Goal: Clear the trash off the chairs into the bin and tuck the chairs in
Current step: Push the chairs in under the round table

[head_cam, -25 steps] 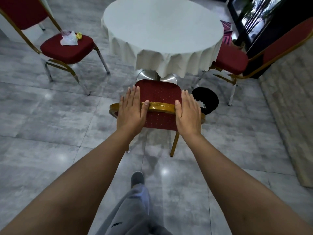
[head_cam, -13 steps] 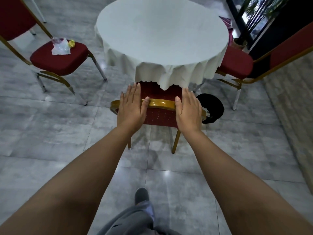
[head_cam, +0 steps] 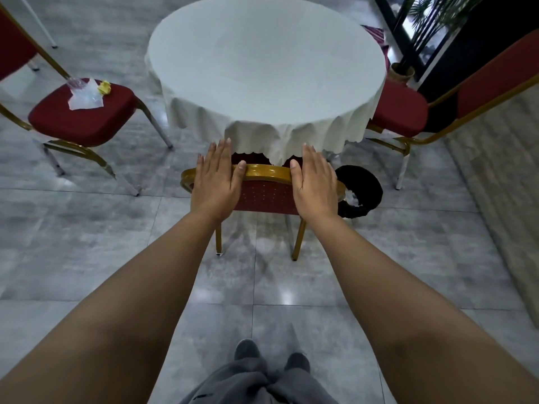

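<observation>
The round worktop (head_cam: 267, 62), draped in a scalloped white cloth, is the landmark: the near chair (head_cam: 264, 182) sits tucked under its front edge, its red seat hidden. The left hand (head_cam: 214, 177) and right hand (head_cam: 315, 182) lie flat on its glossy gold backrest, each grip spread open, seemingly to push evenly. Left of the worktop, crumpled clear plastic (head_cam: 84, 96) and a yellow scrap (head_cam: 104, 87) litter another chair (head_cam: 83, 115); the black bin (head_cam: 360, 186) stands front-right.

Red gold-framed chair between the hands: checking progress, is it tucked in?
Tucked in: the chair's seat sits hidden under the white tablecloth.
</observation>
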Tool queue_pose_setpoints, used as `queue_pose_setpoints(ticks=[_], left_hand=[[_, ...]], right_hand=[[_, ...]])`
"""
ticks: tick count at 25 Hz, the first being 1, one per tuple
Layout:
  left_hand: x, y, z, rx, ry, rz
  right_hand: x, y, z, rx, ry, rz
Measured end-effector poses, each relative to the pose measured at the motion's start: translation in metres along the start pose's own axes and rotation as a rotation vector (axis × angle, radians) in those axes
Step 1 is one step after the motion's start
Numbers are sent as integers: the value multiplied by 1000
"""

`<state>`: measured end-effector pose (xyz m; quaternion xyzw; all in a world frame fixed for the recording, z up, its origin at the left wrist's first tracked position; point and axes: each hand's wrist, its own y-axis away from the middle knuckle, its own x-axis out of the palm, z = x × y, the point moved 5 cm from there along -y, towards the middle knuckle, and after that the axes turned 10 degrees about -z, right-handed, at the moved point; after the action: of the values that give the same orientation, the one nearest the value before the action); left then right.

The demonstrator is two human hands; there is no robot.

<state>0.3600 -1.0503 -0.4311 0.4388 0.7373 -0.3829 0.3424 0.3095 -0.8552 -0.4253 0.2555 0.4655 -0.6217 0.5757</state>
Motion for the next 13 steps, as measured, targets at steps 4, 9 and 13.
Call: queue_pose_setpoints(ticks=[4, 9, 13], left_hand=[[3, -10, -1, -3, -4, -31], [9, -19, -6, -11, -9, -26], [8, -19, -7, -31, -31, -35]], right_hand=[[1, -13, -1, -2, 11, 13], [2, -27, -6, -15, 9, 70], [0, -31, -8, -66, -27, 133]])
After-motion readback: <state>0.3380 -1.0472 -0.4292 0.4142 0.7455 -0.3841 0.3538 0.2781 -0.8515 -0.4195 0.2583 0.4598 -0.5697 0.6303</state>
